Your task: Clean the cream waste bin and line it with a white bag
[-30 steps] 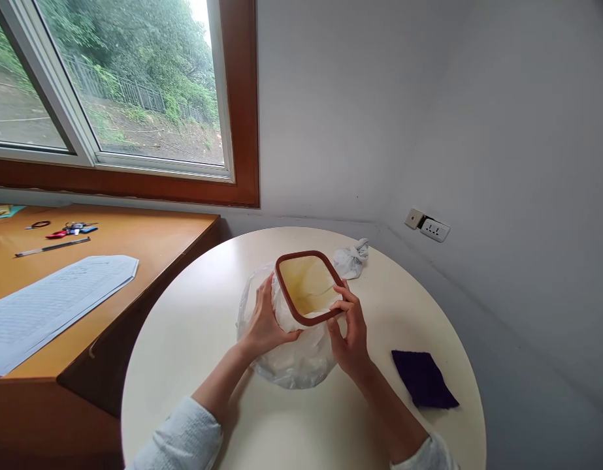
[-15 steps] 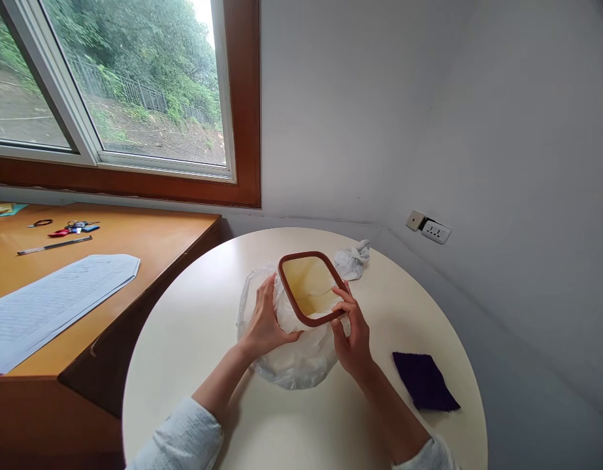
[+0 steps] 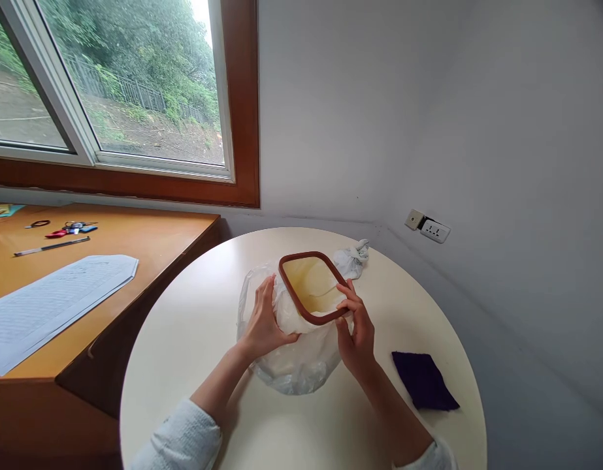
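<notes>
A small trash bin (image 3: 306, 281) with a pale yellow inside stands in front of me, its mouth tilted towards me. Around the mouth runs a rounded-square brown rim (image 3: 321, 320). A translucent white plastic bag (image 3: 301, 372) lines the bin and hangs loosely over its outside, spreading onto the table. My left hand (image 3: 265, 329) cups the bag-covered left side, fingers and thumb spread around it. On the right, my right hand (image 3: 356, 333) grips the rim's near right corner, fingers over the top and thumb below. The bin's lower body is hidden by the bag.
The round white table (image 3: 183, 365) carries a knotted white plastic bag (image 3: 353, 261) behind the bin and a dark purple cloth (image 3: 424, 380) at right. On the wooden desk (image 3: 149, 228) at left lie papers (image 3: 61, 307), a pen (image 3: 51, 247) and keys (image 3: 76, 228).
My right hand has shifted slightly right, and the rim's near right corner has moved with it. The left hand keeps nearly the same place on the bin's side.
</notes>
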A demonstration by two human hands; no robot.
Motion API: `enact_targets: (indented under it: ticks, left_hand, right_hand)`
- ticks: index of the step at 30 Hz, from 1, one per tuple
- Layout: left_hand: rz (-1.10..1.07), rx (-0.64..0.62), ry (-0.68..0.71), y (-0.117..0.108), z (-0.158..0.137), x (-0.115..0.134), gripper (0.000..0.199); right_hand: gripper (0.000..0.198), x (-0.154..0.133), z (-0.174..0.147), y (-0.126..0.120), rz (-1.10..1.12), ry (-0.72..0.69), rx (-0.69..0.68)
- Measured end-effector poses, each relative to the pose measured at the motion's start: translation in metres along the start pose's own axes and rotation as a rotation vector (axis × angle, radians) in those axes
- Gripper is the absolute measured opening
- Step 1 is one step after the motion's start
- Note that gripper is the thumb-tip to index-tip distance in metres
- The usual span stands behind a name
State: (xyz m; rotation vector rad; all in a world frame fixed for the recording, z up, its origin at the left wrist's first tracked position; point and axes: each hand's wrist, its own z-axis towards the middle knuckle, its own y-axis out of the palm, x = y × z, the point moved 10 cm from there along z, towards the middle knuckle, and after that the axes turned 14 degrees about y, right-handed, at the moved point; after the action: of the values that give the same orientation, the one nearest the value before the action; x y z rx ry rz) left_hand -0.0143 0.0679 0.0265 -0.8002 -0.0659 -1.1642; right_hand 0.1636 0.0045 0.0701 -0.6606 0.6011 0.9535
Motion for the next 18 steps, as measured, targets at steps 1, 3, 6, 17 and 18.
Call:
enact_targets:
  ticks: [1,3,6,17,18]
  left_hand:
    - [-0.001,-0.001,-0.001,0.0,0.0,0.0,0.121]
    - [0.0,-0.002,-0.001,0.0,-0.001,-0.001,0.121]
    - [0.002,-0.002,-0.012,0.001,-0.003,-0.003,0.12]
    - [-0.041,0.032,-0.133,0.001,-0.009,-0.016,0.123]
    - [-0.049,0.031,-0.149,0.001,-0.009,-0.017,0.122]
  right_hand:
    - [0.01,-0.002,0.0,0.0,-0.013,-0.014,0.0]
    - [0.008,-0.005,-0.001,0.0,-0.037,-0.046,-0.002]
    - [0.009,-0.009,-0.002,-0.001,-0.057,-0.092,-0.005]
    - [0.013,-0.014,-0.004,-0.005,-0.105,-0.132,0.039]
    - [0.013,-0.012,-0.003,-0.007,-0.096,-0.117,0.05]
